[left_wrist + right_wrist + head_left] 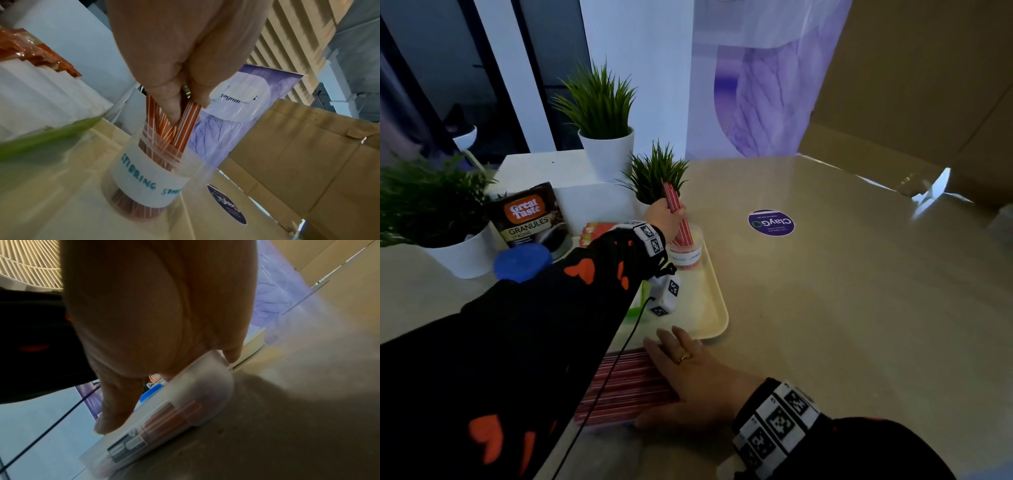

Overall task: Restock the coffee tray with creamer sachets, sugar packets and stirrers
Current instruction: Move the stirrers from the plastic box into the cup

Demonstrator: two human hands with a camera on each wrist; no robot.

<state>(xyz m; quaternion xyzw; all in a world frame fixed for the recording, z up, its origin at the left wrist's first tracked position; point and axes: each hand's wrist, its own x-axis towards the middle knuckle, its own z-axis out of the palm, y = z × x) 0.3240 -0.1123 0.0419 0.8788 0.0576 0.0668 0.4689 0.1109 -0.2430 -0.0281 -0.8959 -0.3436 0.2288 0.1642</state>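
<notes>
A: The left hand point(666, 214) is pinching a small bundle of red-and-white striped plastic stirrers point(185, 123), with their lower ends already down inside the clear round plastic jar with the hand-lettered white label point(148, 181).

B: And the jar's on the tray?

A: Yes, at the far end of the cream plastic tray point(714, 294), just in front of the small potted green plant in a white pot point(655, 173). The right hand point(688, 373) lies flat, fingers relaxed, on the clear plastic box of spare striped stirrers point(164, 415), which rests on its side on the beige tabletop point(842, 325) at the tray's near edge.

B: What worries you here?

A: The stirrers fan out in a V above the rim. If the pinch opens while they lean that way, I'd guess a few could tip over the lip onto the tray, or cross the ones already inside and stand crooked.

B: Could the jar itself go over?

A: It looks light and narrow. Pushing the bundle in at a slant rather than straight down might nudge it sideways toward the tray's raised edge. The left sleeve also passes low over the green-edged holder point(47, 136) and the red sachets point(597, 229), so a careless pull back could catch them.

B: And the supply box?

A: Being rounded, it might roll if the right palm lifts.
</notes>
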